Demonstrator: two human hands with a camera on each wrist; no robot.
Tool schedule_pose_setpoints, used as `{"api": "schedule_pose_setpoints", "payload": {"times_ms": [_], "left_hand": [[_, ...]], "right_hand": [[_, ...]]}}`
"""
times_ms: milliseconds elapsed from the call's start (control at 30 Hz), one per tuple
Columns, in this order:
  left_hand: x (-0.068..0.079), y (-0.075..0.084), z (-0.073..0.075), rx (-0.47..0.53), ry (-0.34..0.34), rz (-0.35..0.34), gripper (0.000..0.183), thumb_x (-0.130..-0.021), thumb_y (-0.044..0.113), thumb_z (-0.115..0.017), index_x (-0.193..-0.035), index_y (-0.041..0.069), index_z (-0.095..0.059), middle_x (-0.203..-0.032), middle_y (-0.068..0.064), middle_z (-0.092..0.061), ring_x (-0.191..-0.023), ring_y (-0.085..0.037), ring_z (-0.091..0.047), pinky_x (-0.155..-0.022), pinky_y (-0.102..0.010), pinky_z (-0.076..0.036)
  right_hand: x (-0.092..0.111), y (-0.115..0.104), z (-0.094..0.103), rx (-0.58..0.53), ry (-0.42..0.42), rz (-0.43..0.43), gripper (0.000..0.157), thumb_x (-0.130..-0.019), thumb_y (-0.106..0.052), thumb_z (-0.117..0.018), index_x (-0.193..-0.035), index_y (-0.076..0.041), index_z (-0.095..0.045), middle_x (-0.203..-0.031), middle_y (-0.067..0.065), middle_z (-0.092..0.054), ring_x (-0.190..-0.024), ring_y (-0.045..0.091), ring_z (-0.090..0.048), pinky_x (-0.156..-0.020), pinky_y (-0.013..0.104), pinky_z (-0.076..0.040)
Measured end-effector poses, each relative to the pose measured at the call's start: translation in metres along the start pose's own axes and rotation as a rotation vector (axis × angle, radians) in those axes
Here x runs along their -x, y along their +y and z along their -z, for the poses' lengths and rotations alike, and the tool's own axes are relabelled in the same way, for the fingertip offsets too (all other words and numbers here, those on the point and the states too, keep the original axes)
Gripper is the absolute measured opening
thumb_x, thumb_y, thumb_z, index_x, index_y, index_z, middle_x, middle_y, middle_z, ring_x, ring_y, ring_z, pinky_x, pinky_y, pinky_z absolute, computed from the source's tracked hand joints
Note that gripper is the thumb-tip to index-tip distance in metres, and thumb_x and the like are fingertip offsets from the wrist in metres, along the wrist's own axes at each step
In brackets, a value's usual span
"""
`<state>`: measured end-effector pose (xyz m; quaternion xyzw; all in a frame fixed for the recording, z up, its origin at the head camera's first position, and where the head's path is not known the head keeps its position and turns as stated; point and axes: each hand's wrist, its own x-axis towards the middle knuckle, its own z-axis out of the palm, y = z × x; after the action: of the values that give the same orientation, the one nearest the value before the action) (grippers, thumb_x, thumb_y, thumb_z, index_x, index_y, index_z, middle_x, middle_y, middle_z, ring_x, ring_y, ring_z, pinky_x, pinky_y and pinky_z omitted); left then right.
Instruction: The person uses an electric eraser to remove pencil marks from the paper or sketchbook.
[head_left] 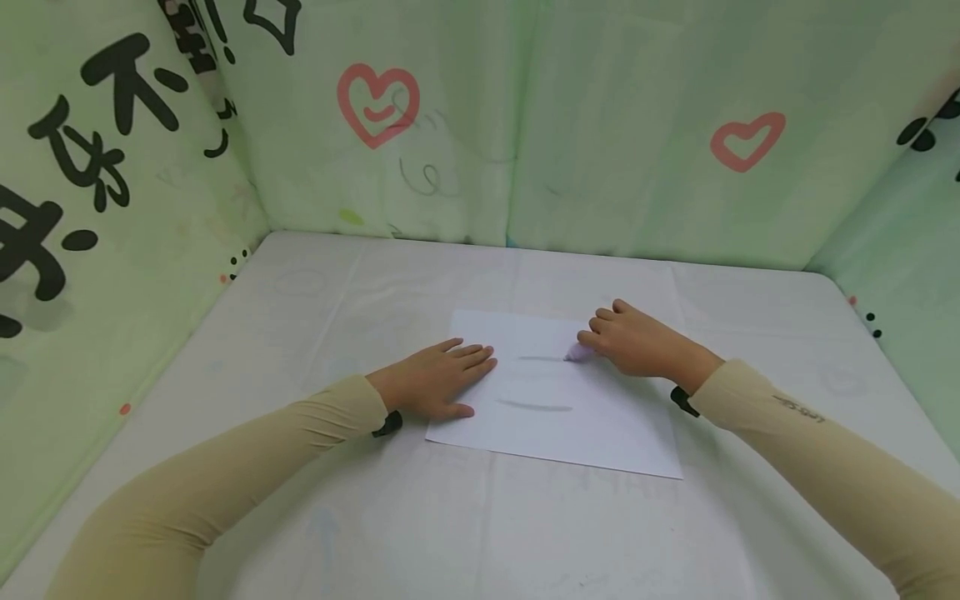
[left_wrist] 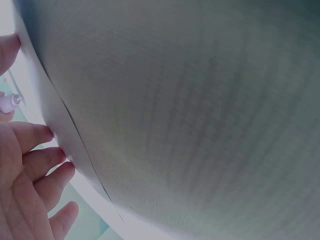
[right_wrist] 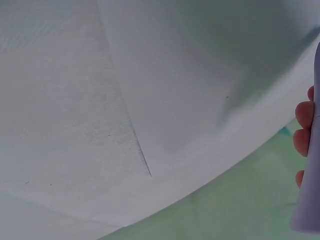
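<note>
A white sheet of paper (head_left: 540, 442) lies on the table, with two short grey strokes (head_left: 534, 407) across its middle. On its left part my left hand (head_left: 442, 379) rests, fingers spread. The left wrist view shows the same hand's fingers (left_wrist: 42, 160) at the paper. My right hand (head_left: 633, 340) grips a thick lavender marker (head_left: 579, 352), its tip right at the right end of the upper stroke. In the right wrist view the marker's smooth barrel (right_wrist: 312, 170) widens toward its end, and fingertips (right_wrist: 303, 115) curl round it. The palm is hidden there.
A white cloth covers the table (head_left: 337, 500). Green curtains (head_left: 600, 125) with red hearts and black lettering stand along the back and both sides. Dark wrist bands (head_left: 388, 424) show under the beige sleeves (head_left: 270, 442).
</note>
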<state>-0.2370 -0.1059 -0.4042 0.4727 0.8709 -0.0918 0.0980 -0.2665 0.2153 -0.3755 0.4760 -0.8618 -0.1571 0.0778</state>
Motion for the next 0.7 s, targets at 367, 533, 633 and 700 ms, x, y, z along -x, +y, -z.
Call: {"api": "schedule_pose_setpoints", "payload": {"times_ms": [367,533,633,700], "left_hand": [[-0.0003,-0.0004,0.0002,-0.013,-0.012,0.008,0.075,-0.095,0.053,-0.041,-0.151,0.009,-0.018,-0.158,-0.008,-0.019,-0.145,-0.022,-0.021,-0.119,-0.042,-0.017],[0.0001,-0.0004,0.0020,-0.011,-0.019,0.013,0.075,-0.095,0.053,-0.042,-0.151,0.009,-0.018,-0.158,-0.008,-0.019,-0.145,-0.022,-0.021,-0.119,-0.042,-0.016],[0.0000,-0.0005,0.0017,-0.007,-0.015,0.011,0.075,-0.095,0.052,-0.042,-0.151,0.009,-0.018,-0.158,-0.008,-0.019,-0.145,-0.022,-0.021,-0.119,-0.042,-0.017],[0.0000,-0.0004,0.0014,-0.001,-0.013,0.010,0.075,-0.095,0.052,-0.042,-0.151,0.009,-0.018,-0.158,-0.008,-0.019,-0.145,-0.022,-0.021,-0.119,-0.042,-0.017]], "right_hand": [[-0.0022,-0.0007,0.0003,-0.004,-0.015,-0.001,0.013,-0.084,-0.012,-0.068,-0.093,-0.010,-0.059,-0.078,0.004,-0.059,-0.072,0.018,-0.050,-0.066,0.030,-0.033],[-0.0018,-0.0011,-0.0004,-0.008,-0.009,0.007,0.014,-0.084,-0.012,-0.068,-0.094,-0.010,-0.059,-0.078,0.004,-0.059,-0.073,0.019,-0.050,-0.066,0.030,-0.033],[-0.0035,-0.0007,-0.0004,-0.007,-0.001,0.010,0.013,-0.084,-0.012,-0.068,-0.094,-0.009,-0.059,-0.077,0.005,-0.058,-0.072,0.019,-0.049,-0.066,0.031,-0.033],[-0.0052,-0.0002,-0.0006,-0.003,0.006,0.012,0.013,-0.084,-0.011,-0.068,-0.093,-0.009,-0.058,-0.077,0.005,-0.058,-0.071,0.019,-0.049,-0.065,0.031,-0.033]]}}
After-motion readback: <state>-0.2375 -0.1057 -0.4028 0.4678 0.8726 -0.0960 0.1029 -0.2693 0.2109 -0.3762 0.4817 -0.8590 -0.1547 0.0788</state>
